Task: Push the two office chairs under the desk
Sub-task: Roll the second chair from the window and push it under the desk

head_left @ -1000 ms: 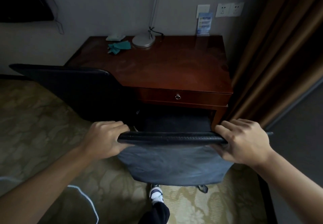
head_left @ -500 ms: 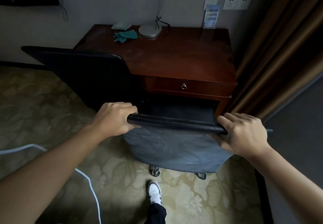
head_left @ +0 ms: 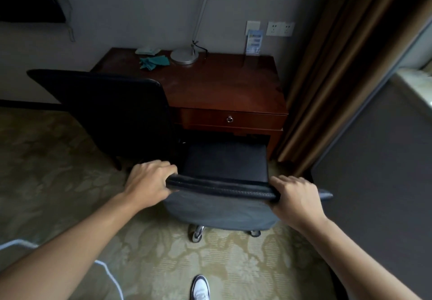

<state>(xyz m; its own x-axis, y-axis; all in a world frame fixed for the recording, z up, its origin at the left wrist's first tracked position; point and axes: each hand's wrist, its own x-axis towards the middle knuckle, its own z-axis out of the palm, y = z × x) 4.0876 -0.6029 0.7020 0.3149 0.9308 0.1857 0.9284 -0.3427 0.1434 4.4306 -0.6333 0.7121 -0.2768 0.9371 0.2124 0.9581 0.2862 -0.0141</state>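
Sneaker toe (head_left: 200, 288) at the bottom of my view marks where I stand on the patterned carpet (head_left: 53, 194), arms stretched out ahead, with a white cable (head_left: 109, 274) trailing across the floor by my left side. My left hand (head_left: 149, 182) curls over the left end of the near chair (head_left: 219, 196) backrest, fingers hooked over the top edge and thumb under it. My right hand (head_left: 295, 196) grips the right end the same way, fingers wrapped over the padded rim. I hold both ends so that the push goes straight and the chair does not swivel on its casters (head_left: 197, 233), which show just below the grey back panel.

Beyond the backrest, the front of the black seat reaches into the knee opening of the desk (head_left: 224, 89), directly beneath the drawer (head_left: 230, 119) with its small ring pull. I judge this chair to be about halfway in, with more travel needed before the backrest nears the drawer front.

Just to the left stands the second chair (head_left: 105, 110), its dark back angled against the desk's left front corner, close beside the seat I am pushing. How far its seat sits under the desk I cannot tell, since the backrest hides it.

Farther off, on the desktop near the wall, sit a lamp (head_left: 184, 55) on a round base, a crumpled green cloth (head_left: 153, 62) and a small blue card (head_left: 254, 42). Brown curtains (head_left: 327, 77) hang down just beside the desk's right side, which leaves little room on that flank.
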